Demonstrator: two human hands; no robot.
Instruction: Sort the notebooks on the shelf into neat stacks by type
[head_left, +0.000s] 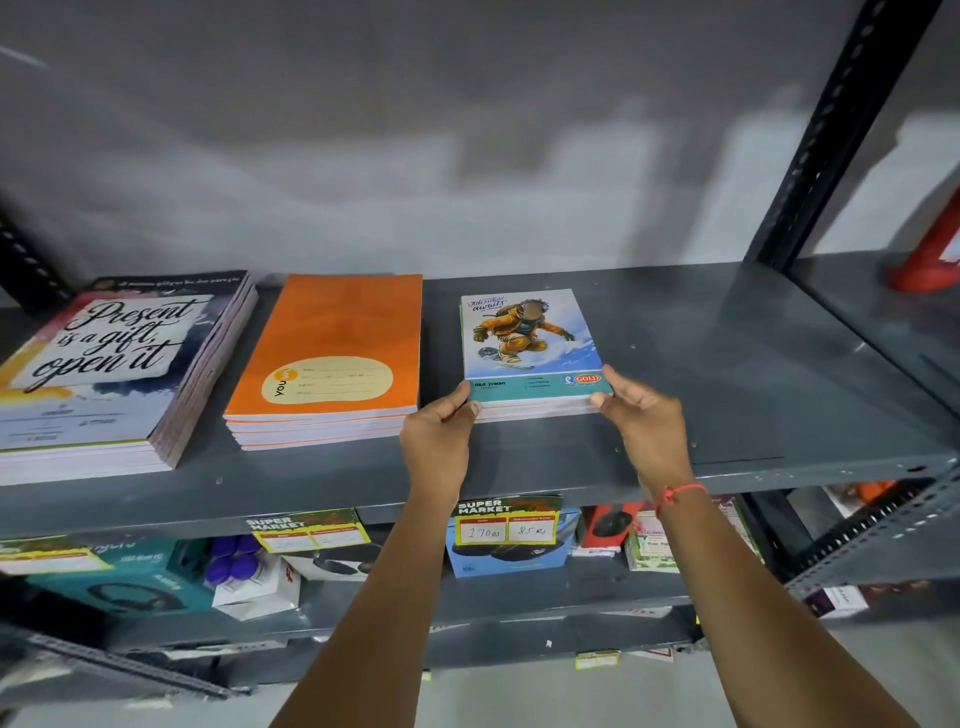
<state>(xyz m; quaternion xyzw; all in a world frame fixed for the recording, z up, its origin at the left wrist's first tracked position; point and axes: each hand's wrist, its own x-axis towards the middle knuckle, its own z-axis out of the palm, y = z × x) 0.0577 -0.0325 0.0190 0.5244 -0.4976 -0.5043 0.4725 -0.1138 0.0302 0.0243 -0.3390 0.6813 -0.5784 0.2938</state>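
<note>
Three stacks of notebooks lie on the grey metal shelf (727, 374). At the left is a tall stack with a "Present is a gift, open it" cover (109, 358). In the middle sits an orange-covered stack (337, 353). To the right is a small stack with a snowboarder cover (530, 343). My left hand (441, 431) grips the near left corner of the snowboarder stack, thumb on top. My right hand (639, 410) holds its near right corner, thumb on the cover. The stack rests flat on the shelf.
A black perforated upright (841, 130) stands at the right, with a red object (930, 249) beyond it. The shelf below holds boxed goods (509, 545) and yellow price tags (506, 519). A grey wall is behind the shelf.
</note>
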